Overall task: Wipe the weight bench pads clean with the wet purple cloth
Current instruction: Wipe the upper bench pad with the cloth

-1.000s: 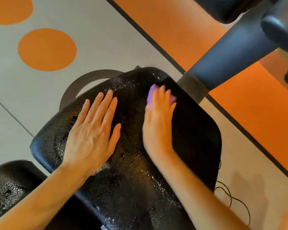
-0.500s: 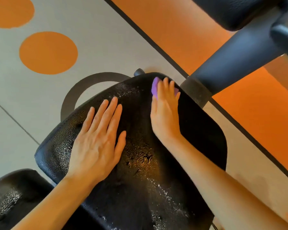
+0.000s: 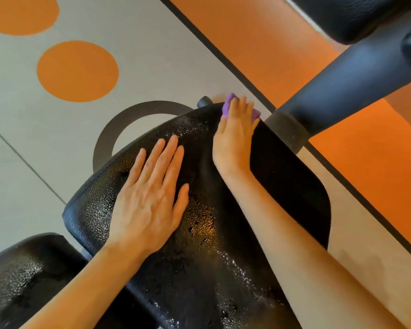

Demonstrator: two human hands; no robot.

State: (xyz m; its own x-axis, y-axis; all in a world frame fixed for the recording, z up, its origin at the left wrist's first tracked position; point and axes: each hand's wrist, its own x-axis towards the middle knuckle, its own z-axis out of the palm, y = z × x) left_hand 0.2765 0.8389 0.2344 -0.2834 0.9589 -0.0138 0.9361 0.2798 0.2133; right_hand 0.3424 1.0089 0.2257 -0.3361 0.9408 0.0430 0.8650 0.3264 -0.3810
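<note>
Right hand [image 3: 234,136] presses the purple cloth [image 3: 228,106] flat-fingered at the bench pad [image 3: 290,186] far edge, left hand [image 3: 150,200] resting flat, holding nothing

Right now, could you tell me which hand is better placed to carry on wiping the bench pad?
The right hand: it presses the purple cloth on the far edge of the pad. The left hand lies flat on the wet middle, holding nothing, and looks better left bracing.
</note>
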